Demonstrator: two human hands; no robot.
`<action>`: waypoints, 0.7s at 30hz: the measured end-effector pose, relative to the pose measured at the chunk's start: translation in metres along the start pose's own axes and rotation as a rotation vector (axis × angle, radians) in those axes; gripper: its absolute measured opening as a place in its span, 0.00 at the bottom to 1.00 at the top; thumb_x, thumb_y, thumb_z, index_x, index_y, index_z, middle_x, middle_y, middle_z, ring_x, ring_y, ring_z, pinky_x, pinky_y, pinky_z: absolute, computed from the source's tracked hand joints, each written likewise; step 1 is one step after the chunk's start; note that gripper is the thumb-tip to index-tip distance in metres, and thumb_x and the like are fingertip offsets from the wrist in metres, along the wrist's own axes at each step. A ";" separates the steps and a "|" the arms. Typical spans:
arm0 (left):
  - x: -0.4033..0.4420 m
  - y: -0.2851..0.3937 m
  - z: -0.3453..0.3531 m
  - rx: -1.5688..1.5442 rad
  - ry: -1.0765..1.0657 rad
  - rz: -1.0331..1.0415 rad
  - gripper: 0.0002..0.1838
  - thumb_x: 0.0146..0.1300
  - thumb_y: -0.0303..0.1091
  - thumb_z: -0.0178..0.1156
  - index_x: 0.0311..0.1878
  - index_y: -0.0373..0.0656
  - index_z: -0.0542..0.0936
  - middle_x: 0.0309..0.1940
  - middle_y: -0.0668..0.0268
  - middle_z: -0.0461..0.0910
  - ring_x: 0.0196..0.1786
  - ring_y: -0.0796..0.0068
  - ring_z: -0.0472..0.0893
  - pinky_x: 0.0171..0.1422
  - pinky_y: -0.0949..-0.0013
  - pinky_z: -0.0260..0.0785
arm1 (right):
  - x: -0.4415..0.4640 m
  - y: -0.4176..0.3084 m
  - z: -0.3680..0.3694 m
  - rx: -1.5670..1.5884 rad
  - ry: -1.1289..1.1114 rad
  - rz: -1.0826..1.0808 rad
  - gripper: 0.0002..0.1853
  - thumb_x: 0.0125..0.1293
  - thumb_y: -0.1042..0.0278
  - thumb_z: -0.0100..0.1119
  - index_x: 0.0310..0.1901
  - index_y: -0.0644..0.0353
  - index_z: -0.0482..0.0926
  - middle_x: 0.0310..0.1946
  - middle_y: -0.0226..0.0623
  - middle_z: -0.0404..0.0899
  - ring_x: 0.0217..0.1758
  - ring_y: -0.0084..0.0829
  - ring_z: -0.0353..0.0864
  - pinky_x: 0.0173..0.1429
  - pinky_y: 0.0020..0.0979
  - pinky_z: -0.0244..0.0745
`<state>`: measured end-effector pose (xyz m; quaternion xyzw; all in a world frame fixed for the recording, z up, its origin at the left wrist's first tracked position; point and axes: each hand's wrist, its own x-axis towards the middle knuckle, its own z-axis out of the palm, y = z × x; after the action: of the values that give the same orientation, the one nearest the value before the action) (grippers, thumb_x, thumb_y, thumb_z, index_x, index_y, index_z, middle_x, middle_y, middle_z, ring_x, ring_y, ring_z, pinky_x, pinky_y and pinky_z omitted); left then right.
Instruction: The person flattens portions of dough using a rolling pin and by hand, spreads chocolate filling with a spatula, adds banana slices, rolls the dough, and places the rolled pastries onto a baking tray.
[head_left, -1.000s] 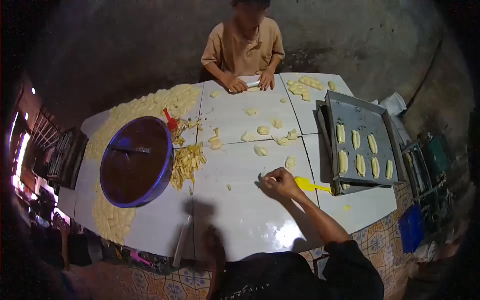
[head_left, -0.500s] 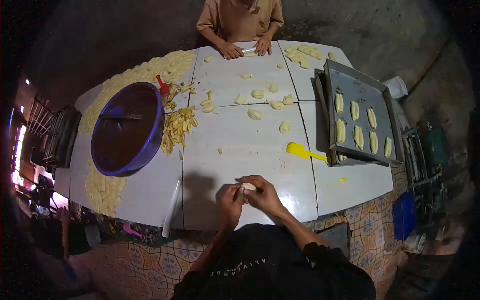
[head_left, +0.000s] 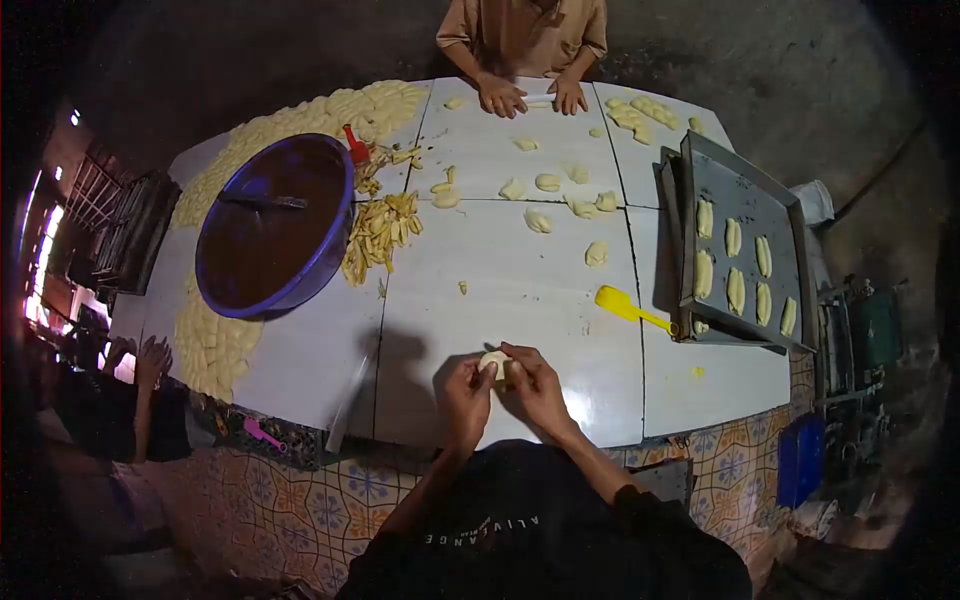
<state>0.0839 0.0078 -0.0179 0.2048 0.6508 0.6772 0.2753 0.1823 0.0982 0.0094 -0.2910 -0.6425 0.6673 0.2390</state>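
Note:
Near the front edge of the white table (head_left: 480,300), my left hand (head_left: 467,400) and my right hand (head_left: 538,393) pinch a small pale dough piece (head_left: 493,363) between them. Beyond my hands, several dough pieces lie scattered, among them a folded one (head_left: 538,220) and another (head_left: 596,254). A yellow scoop (head_left: 617,302) rests to the right. On the left are a heap of yellow strips (head_left: 382,232) and a large blue basin (head_left: 335,245) of brown filling with a utensil across it.
A metal tray (head_left: 750,180) with several dough rolls is at the right. Many dough pieces (head_left: 360,110) cover the left edge. Across the table, a person's hands (head_left: 502,97) press a roller. Another person's hand (head_left: 152,362) shows at far left. A red scoop (head_left: 356,146) lies beyond the basin.
My right hand has come back from beside the yellow scoop to meet my left hand. Both now hold the dough, which looks flatter. The view has tilted and shifted.

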 end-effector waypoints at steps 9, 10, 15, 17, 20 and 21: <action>0.002 -0.005 -0.007 0.098 -0.002 0.028 0.12 0.76 0.31 0.58 0.54 0.33 0.81 0.39 0.66 0.82 0.39 0.80 0.81 0.43 0.75 0.76 | 0.009 0.026 -0.010 0.190 0.095 0.101 0.15 0.75 0.71 0.58 0.59 0.68 0.80 0.51 0.35 0.81 0.52 0.27 0.82 0.57 0.26 0.78; 0.002 -0.002 -0.007 0.038 -0.055 -0.002 0.12 0.76 0.30 0.58 0.54 0.32 0.81 0.40 0.65 0.83 0.40 0.80 0.81 0.44 0.74 0.77 | 0.009 0.028 -0.010 0.159 0.054 0.086 0.16 0.76 0.70 0.58 0.61 0.69 0.78 0.52 0.36 0.81 0.53 0.28 0.81 0.57 0.27 0.79; 0.000 0.003 -0.001 -0.023 -0.099 -0.050 0.12 0.74 0.25 0.57 0.56 0.30 0.78 0.46 0.58 0.84 0.47 0.74 0.84 0.51 0.71 0.79 | 0.000 0.008 0.001 0.173 0.034 0.171 0.24 0.76 0.69 0.58 0.69 0.67 0.71 0.55 0.40 0.76 0.51 0.26 0.81 0.54 0.28 0.82; 0.004 -0.008 -0.001 -0.023 -0.080 0.027 0.12 0.75 0.25 0.56 0.56 0.31 0.79 0.47 0.58 0.84 0.46 0.75 0.84 0.50 0.71 0.78 | -0.001 -0.004 -0.004 0.104 0.032 0.147 0.25 0.75 0.70 0.59 0.71 0.66 0.69 0.54 0.37 0.76 0.49 0.24 0.81 0.52 0.25 0.81; 0.007 -0.020 -0.004 0.084 -0.122 0.081 0.12 0.75 0.26 0.56 0.57 0.31 0.79 0.48 0.59 0.84 0.50 0.75 0.83 0.52 0.71 0.76 | 0.005 0.019 -0.006 -0.080 -0.006 -0.130 0.22 0.73 0.65 0.62 0.66 0.62 0.77 0.50 0.41 0.79 0.45 0.28 0.82 0.47 0.30 0.81; 0.005 -0.015 -0.007 0.154 -0.168 0.092 0.14 0.76 0.26 0.55 0.61 0.32 0.78 0.50 0.59 0.83 0.50 0.75 0.82 0.52 0.72 0.76 | 0.005 0.027 -0.007 -0.043 -0.021 -0.061 0.19 0.74 0.65 0.61 0.62 0.62 0.80 0.49 0.42 0.80 0.47 0.28 0.82 0.48 0.29 0.80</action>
<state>0.0773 0.0058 -0.0337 0.3111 0.6653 0.6177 0.2812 0.1852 0.1057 -0.0180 -0.2695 -0.6677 0.6489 0.2460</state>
